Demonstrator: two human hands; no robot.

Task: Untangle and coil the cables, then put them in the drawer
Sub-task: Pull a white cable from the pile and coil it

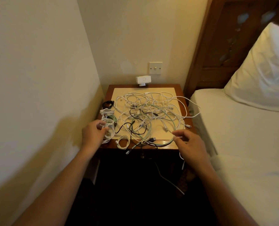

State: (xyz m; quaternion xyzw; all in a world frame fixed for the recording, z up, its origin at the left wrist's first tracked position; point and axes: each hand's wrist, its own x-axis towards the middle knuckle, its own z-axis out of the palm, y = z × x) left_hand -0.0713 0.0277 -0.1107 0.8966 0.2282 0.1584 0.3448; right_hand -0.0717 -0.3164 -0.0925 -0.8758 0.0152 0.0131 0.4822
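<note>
Nearest me, right grip [189, 142] pinches a thin white cable [178, 137] at the front edge of the bench [110, 93], I judge to draw it out of the tangle [148, 111], while left grip [94, 132] clasps the coiled cables [108, 128] set apart at the left side.

Right, the tangled heap of white, black and green cables [148, 111] sprawls across the square brown wooden bedside table [110, 91]. Coiled bundles of white and green cable [109, 123] sit along its left edge, a small white box-shaped device [143, 80] is at the back, and the white-sheeted bed [233, 136] is hard against its right.
</note>
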